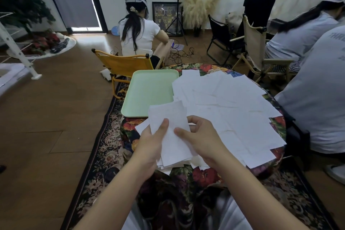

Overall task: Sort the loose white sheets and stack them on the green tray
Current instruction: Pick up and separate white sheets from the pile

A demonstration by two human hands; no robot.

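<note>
The surface is a small table covered with a dark flowered cloth [205, 175], which stands on a patterned rug [104, 147] over a brown wooden floor.

Nearest to the camera, both hands hold one small bundle of sheets [171, 136] above the near edge of the table. The left hand [149, 147] grips the bundle from its left side, with the thumb pressed on top of the paper. The right hand [197, 140] pinches it from the right side, the thumb on top and the other fingers curled behind. The long axis of the bundle runs away from the person and leans a little to the left.

The green tray [149, 93] lies just beyond the bundle, a little to the left, and nothing is stacked in it yet. So the left hand is the nearer one to the tray, and I judge the coming move to be a short carry forward and slightly left.

To the right of the tray, the loose white sheets [233, 106] are spread over most of the table, overlapping each other; some lie over the right edge of the tray.

Farther away, a person sits on a yellow folding chair [123, 63] with the back turned, other people sit at the right, and dry pampas grass [197, 5] stands near the white wall.
</note>
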